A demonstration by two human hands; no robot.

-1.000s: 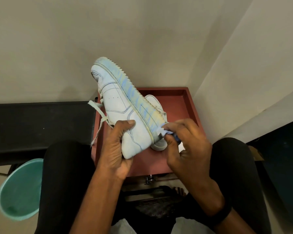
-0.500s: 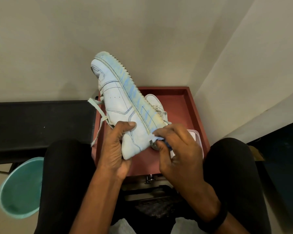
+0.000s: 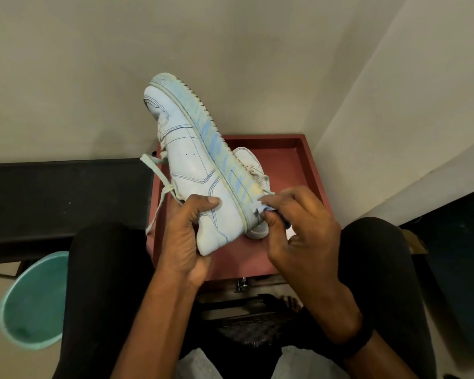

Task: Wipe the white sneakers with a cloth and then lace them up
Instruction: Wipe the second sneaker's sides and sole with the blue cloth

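My left hand [image 3: 188, 236] grips the heel end of a white sneaker [image 3: 192, 165], held on its side with the toe pointing up and away and the blue-streaked sole edge facing right. Its loose lace [image 3: 159, 184] dangles on the left. My right hand [image 3: 298, 228] pinches a small blue-and-white cloth [image 3: 266, 207] against the sole edge near the heel. A second white sneaker [image 3: 251, 166] lies on the red tray behind the first, mostly hidden.
The red tray [image 3: 307, 170] sits on a small stand in front of my knees, in a wall corner. A black bench [image 3: 60, 192] runs to the left. A teal bucket [image 3: 30, 302] stands on the floor at lower left.
The sneaker's toe has risen and tilted further away. My right hand with the cloth has shifted slightly along the sole edge at the heel.
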